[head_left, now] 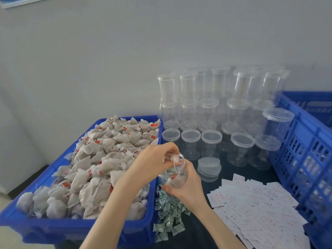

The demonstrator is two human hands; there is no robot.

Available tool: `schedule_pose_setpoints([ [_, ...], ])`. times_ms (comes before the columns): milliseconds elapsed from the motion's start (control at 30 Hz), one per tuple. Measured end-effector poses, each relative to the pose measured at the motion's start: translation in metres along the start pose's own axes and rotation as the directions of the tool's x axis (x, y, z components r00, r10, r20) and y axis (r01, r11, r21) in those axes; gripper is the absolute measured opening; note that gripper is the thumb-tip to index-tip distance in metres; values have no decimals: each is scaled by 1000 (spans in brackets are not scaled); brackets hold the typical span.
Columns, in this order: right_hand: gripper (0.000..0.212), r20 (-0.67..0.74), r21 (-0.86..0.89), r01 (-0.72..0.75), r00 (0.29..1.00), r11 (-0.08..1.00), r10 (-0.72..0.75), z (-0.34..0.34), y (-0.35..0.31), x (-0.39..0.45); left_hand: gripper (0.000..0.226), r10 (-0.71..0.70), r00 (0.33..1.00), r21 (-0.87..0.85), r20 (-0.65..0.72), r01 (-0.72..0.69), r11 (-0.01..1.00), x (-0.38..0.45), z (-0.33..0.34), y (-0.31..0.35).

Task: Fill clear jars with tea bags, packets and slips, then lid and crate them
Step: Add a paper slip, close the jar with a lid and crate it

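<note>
- Two bare forearms come into view from the bottom edge, with no sleeve visible on either one.
- The left hand (158, 159) shows no ring, watch or glove; its wrist is bare as well.
- The right hand (186, 187) is likewise ungloved, with no band or jewellery at the wrist.
- Fingernails are too blurred to tell apart.
- No other part of the person or their clothing shows in view.

I see glossy clear plastic jars (241, 112); matt fibrous grey-brown mesh tea bags (93, 168); smooth blue plastic bin (53, 229); white paper slips (256, 209); shiny foil-like packets (168, 218).
</note>
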State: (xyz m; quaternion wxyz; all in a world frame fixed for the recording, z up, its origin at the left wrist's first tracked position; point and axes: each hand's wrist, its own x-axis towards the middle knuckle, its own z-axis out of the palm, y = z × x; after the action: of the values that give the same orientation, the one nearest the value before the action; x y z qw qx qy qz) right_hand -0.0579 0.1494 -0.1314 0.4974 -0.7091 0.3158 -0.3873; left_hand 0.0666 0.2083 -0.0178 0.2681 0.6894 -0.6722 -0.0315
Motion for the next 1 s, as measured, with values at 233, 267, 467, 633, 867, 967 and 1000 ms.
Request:
schedule_pose_setpoints([
  [233,80,-12,10,20,1000,1000,-20,-2,-1,-7,18,-19,970,-39,242,29,999,5,6,-8],
  [267,81,-12,15,14,1000,1000,-13,-3,0,-8,20,-30,985,-70,169,42,997,5,3,-10],
  [467,98,9,23,-16,1000,1000,16,-6,3,-10,20,-465,867,547,-179,481,685,-11,-22,-53],
  [633,92,11,29,-25,1000,999,25,-5,3,-12,20,-614,779,682,-127,518,517,-21,-23,-72],
  [867,93,17,44,-33,999,999,32,-3,6,-12,11,-488,808,596,-329,579,556,-16,-25,-76],
  [967,90,20,48,-33,999,998,32,-2,7,-11,4,-400,794,452,-458,596,664,-14,-27,-72],
  [1000,89,23,49,-35,999,998,34,-2,7,-10,6,-365,786,390,-499,580,715,-13,-27,-69],
])
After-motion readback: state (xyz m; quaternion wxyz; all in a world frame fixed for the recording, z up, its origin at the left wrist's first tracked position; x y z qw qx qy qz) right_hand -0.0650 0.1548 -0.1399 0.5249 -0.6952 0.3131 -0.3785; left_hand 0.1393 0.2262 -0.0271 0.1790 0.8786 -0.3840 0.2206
